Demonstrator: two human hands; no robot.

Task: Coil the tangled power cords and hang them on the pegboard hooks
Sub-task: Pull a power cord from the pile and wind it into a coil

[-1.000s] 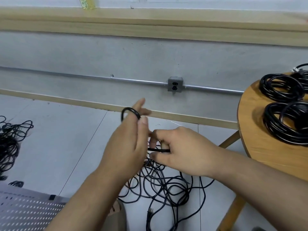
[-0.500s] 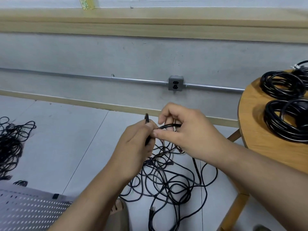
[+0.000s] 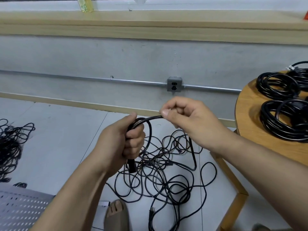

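At frame centre the left hand (image 3: 123,140) had its grip closed round the first loop of a cord (image 3: 150,118), the right hand (image 3: 188,120) pinching the next stretch. With the tangle (image 3: 166,172) on the floor (image 3: 58,147) below, equal loops and gentle pulls would likely prevent snags.

Nothing legible shows anywhere. Far right of the socket (image 3: 174,84), a white tag (image 3: 289,67) on a coil (image 3: 300,72) is too small to read. Up and left of the socket, the bottle (image 3: 85,5) bears only a leaf print.
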